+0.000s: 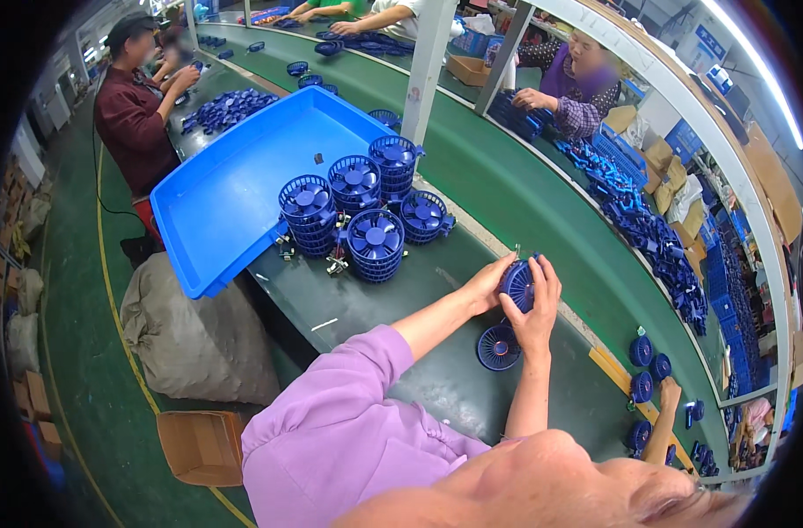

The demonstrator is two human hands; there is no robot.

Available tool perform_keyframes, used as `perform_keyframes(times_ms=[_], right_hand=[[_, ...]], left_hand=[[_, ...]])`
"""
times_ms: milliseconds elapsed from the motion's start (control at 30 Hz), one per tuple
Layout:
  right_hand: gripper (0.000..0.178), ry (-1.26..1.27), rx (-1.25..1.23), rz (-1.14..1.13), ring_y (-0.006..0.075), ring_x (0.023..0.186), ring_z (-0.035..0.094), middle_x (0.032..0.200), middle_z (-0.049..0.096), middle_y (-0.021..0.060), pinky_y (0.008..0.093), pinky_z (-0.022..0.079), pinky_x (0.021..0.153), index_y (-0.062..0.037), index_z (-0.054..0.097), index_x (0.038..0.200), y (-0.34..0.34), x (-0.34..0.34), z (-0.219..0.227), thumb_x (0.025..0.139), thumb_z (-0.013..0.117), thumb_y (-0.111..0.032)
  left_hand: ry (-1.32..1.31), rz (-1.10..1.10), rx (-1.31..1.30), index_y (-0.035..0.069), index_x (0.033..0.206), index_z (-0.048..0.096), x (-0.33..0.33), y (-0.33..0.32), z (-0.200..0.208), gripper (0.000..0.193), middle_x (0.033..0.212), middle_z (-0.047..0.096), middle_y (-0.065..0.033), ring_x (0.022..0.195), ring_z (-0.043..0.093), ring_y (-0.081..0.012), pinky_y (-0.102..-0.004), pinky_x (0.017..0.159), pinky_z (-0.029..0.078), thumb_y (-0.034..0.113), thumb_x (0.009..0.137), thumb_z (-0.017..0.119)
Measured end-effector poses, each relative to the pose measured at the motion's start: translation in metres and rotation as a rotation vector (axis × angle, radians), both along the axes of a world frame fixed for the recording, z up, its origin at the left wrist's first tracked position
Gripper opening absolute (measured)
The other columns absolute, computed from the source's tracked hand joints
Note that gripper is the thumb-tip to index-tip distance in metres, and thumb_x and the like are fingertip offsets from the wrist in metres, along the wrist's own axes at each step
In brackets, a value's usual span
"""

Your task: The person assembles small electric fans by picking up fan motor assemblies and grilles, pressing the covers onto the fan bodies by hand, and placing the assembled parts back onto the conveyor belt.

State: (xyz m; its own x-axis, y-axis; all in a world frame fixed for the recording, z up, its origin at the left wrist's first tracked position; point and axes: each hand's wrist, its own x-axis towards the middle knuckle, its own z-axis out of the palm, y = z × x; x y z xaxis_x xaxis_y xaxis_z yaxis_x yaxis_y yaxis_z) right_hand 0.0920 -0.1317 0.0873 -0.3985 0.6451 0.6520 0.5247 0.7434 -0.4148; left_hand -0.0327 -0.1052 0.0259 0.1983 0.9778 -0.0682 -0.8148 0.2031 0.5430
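Between my two hands is a round blue fan housing [517,285] with a ribbed cage, held up over the dark green worktable [445,400]. My left hand [487,285] grips its left side, while the fingers of my right hand [539,304] curl over its right side and front. Just below them, a round blue fan grille [498,348] lies on the table. Farther left stand stacks of blue fan housings; the nearest stack [375,245] shows its blades on top. A single fan housing [424,216] sits beside the stacks, with small metal parts sticking out.
A large blue tray [234,189] lies behind the stacks. The green conveyor belt [542,207] runs past a white post [428,70]. Another person's hand [671,393] is near several fans at the lower right. A full sack [194,339] and cardboard box [201,447] stand on the floor.
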Motion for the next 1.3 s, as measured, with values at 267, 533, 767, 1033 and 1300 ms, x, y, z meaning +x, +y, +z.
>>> perform_keyframes(times_ms=[267,533,767,1033,1300], right_hand=[[0.064,0.147,-0.059,0.014,0.0387,0.126,0.041,0.139,0.043,0.0207,0.0452,0.032,0.106,-0.0028,0.045,0.134,0.011,-0.001,-0.032,0.08,0.064,-0.031],[0.074,0.31,-0.114,0.139,0.0346,0.13,0.041,0.14,0.042,0.0211,0.0416,0.03,0.108,0.001,0.036,0.139,0.019,0.001,-0.038,0.091,0.047,-0.054],[0.077,0.517,-0.281,0.113,0.0305,0.127,0.043,0.137,0.044,0.0187,0.0401,0.03,0.107,0.0019,0.037,0.137,0.011,-0.004,-0.044,0.093,0.034,-0.061],[0.082,0.43,-0.203,0.114,0.0305,0.128,0.043,0.137,0.045,0.0192,0.0403,0.032,0.107,0.0023,0.038,0.137,0.011,-0.005,-0.039,0.09,0.043,-0.064],[0.082,0.367,-0.129,0.065,0.0332,0.125,0.046,0.135,0.047,0.0208,0.0416,0.034,0.105,0.0025,0.04,0.135,0.011,0.001,-0.035,0.087,0.046,-0.064]], left_hand=[[-0.182,0.037,-0.094,0.006,0.106,0.06,0.021,-0.005,-0.007,0.036,0.102,0.066,-0.0075,0.092,0.064,-0.0199,-0.0378,0.087,0.051,0.035,0.098,0.04],[0.216,0.387,0.24,0.001,0.127,0.047,0.029,-0.012,0.006,0.038,0.122,0.053,-0.0093,0.11,0.053,-0.0167,-0.0305,0.097,0.042,0.026,0.103,0.032],[0.802,0.692,0.422,-0.002,0.129,0.044,0.037,-0.027,0.014,0.036,0.119,0.055,-0.0143,0.114,0.052,-0.0224,-0.0334,0.099,0.039,0.019,0.101,0.035],[0.597,0.593,0.323,-0.001,0.121,0.049,0.032,-0.024,0.019,0.031,0.114,0.059,-0.0135,0.108,0.056,-0.0219,-0.0338,0.094,0.043,0.02,0.1,0.039],[0.592,0.596,0.344,-0.001,0.121,0.049,0.034,-0.027,0.025,0.032,0.114,0.058,-0.0131,0.108,0.055,-0.021,-0.0331,0.095,0.043,0.02,0.1,0.039]])
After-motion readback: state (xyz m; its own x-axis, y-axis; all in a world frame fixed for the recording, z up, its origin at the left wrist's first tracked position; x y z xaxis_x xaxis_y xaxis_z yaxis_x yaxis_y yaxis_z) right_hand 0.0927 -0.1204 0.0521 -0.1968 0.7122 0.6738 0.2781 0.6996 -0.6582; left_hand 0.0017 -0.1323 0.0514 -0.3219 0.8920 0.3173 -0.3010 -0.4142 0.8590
